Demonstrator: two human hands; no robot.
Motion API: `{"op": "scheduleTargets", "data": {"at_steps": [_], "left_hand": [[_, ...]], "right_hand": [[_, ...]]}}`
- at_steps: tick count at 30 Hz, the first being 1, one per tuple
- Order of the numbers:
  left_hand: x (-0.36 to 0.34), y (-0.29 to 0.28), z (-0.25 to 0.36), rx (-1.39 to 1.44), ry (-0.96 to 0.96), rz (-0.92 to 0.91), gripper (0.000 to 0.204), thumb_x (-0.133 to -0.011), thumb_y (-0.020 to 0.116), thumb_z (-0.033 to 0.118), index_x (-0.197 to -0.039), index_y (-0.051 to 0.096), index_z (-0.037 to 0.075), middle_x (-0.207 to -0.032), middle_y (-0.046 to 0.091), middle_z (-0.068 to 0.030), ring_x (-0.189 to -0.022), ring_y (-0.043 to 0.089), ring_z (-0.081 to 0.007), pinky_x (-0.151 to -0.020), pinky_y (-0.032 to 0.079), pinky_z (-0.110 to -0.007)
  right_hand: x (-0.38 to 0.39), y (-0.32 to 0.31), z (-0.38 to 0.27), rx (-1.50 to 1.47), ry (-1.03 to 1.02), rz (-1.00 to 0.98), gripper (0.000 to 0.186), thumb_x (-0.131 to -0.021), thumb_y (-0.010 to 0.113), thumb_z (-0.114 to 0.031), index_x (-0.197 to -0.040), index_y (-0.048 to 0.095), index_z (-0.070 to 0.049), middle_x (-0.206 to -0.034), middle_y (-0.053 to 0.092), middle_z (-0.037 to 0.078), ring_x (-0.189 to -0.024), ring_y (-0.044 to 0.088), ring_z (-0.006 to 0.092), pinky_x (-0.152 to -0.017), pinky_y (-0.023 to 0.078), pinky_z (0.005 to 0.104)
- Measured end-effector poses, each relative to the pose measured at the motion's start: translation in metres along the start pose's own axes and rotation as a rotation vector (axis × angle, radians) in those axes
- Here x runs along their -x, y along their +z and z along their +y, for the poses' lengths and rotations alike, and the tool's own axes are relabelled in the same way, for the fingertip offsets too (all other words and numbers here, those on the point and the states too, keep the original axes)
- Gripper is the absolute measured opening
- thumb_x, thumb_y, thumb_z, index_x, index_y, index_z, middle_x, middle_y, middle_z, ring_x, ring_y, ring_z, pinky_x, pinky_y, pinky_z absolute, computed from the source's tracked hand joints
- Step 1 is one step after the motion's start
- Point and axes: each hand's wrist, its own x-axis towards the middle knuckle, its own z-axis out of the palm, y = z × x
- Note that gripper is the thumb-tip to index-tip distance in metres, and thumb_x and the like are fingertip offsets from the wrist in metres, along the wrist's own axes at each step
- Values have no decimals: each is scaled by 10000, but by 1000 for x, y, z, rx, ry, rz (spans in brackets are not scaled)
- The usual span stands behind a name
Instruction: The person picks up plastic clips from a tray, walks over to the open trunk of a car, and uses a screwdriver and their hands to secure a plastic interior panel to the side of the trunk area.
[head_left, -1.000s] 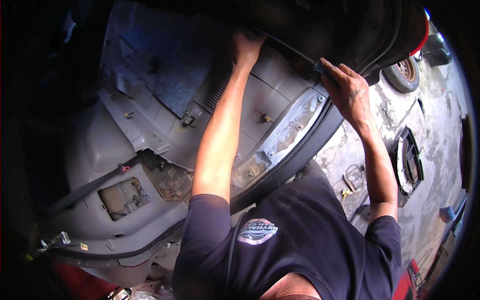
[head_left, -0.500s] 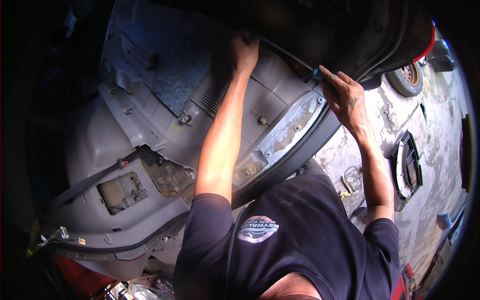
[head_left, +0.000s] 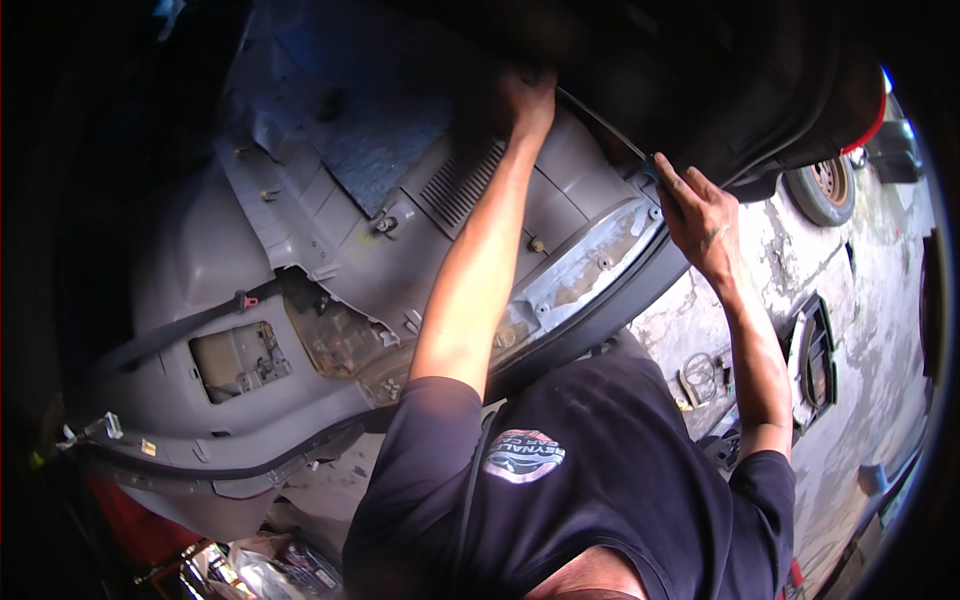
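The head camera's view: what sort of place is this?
Probably a car repair workshop: a car's grey inner panel has an open cutout, the right hand grips a long-shafted tool, and a wheel sits on the patchy floor.

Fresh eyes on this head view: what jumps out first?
First, the two bare arms reaching up: the right hand grips a tool with a long thin shaft, and the left hand is near its far end, in shadow, its grip unclear. Then the grey trim panel at lower left, with a rectangular opening, and a wheel at upper right.
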Motion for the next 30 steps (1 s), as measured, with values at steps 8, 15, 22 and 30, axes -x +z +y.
{"op": "scheduleTargets", "data": {"at_steps": [8,15,22,30], "left_hand": [[7,16,-16,-101,-115,138,339,-825,652,322,-900,673,-9,-875,689,-245,-849,679,-429,-727,519,-478],[13,11,-9,-130,-164,89,324,-851,591,281,-879,684,-29,-900,696,-255,-871,676,-439,-769,509,-506],[11,6,-9,-120,-183,33,304,-844,597,269,-847,684,-22,-877,689,-256,-850,673,-443,-749,506,-507],[15,7,-25,-48,-54,55,343,-882,600,282,-801,644,-48,-804,659,-279,-780,662,-452,-684,489,-510]], "right_hand": [[9,13,-1,-44,-84,14,523,-801,712,14,-1307,617,-77,-710,505,84,-584,553,225,-507,497,358],[18,23,5,-164,-71,-2,573,-787,706,44,-1335,585,-69,-715,499,86,-577,548,230,-505,477,362],[22,31,9,-127,-107,5,602,-785,704,52,-1358,565,-66,-726,502,90,-578,544,232,-510,484,359],[32,43,2,-171,-68,15,608,-778,703,61,-1356,572,-77,-754,529,101,-608,569,244,-526,492,362]]}}
